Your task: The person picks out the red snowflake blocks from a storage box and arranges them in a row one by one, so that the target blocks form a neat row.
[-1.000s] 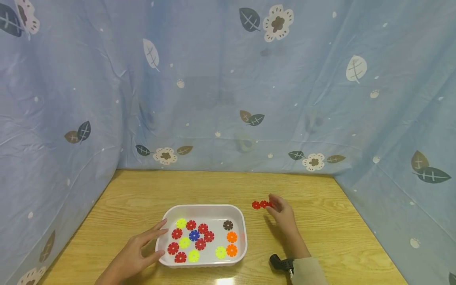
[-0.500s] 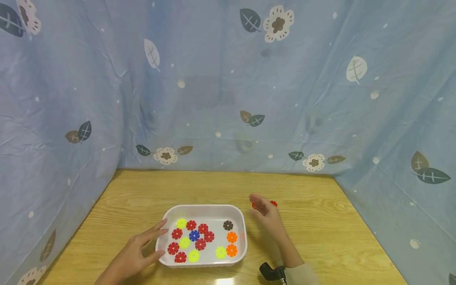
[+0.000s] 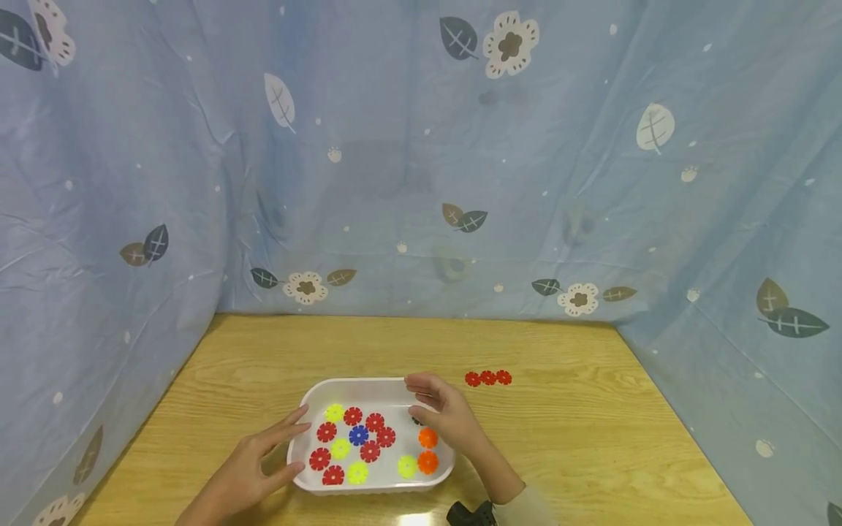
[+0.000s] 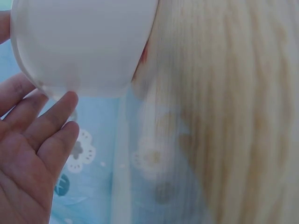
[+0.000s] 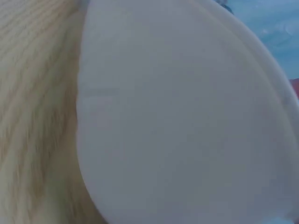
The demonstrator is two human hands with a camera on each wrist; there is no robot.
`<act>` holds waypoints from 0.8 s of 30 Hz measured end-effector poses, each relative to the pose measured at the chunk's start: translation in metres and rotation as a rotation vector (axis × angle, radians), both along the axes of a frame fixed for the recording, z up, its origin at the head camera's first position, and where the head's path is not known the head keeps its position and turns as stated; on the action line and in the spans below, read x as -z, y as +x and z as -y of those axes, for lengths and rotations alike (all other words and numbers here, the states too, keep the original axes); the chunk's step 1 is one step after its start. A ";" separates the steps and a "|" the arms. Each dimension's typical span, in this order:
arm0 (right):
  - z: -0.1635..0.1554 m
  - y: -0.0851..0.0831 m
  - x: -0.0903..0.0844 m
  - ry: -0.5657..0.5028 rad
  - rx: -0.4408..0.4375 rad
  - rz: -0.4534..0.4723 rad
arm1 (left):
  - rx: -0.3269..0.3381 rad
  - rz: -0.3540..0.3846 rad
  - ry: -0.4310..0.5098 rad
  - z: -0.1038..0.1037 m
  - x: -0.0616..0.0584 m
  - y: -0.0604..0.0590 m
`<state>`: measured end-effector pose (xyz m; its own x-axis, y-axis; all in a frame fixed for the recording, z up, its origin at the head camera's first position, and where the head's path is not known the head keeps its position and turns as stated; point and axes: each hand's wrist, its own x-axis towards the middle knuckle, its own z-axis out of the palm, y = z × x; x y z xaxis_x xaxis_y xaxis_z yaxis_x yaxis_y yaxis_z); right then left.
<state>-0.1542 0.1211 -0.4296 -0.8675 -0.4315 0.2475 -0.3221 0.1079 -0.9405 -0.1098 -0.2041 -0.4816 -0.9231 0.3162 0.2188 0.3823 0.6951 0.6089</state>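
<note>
Light wooden table (image 3: 329, 351) boxed in on three sides by wrinkly blue cloth (image 3: 395, 146) printed with leaves and flowers, evenly lit.

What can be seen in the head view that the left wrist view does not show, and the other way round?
Only the head view shows the coloured plastic flower discs inside the white plastic tray, the row of three red flower discs on the wooden table, and the right hand over the tray's right part. Only the left wrist view shows the tray's outer wall from close by, with the left hand's fingertips at it. Both share the tray, the table, the left hand and the blue flowered cloth.
</note>
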 end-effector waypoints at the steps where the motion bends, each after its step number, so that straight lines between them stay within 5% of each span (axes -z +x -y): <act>1: 0.003 0.000 -0.001 0.013 -0.003 0.004 | 0.000 0.002 0.000 0.000 0.000 0.000; 13: 0.030 -0.011 0.007 0.136 -0.089 0.034 | -0.002 -0.042 -0.023 -0.002 -0.002 0.002; 24: 0.038 -0.027 0.039 0.368 -0.019 0.116 | -0.001 -0.050 -0.020 -0.001 -0.003 0.000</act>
<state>-0.1807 0.0826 -0.4682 -0.8715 -0.4897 -0.0258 -0.2213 0.4398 -0.8704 -0.1096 -0.2035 -0.4790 -0.9117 0.3196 0.2581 0.4108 0.7071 0.5755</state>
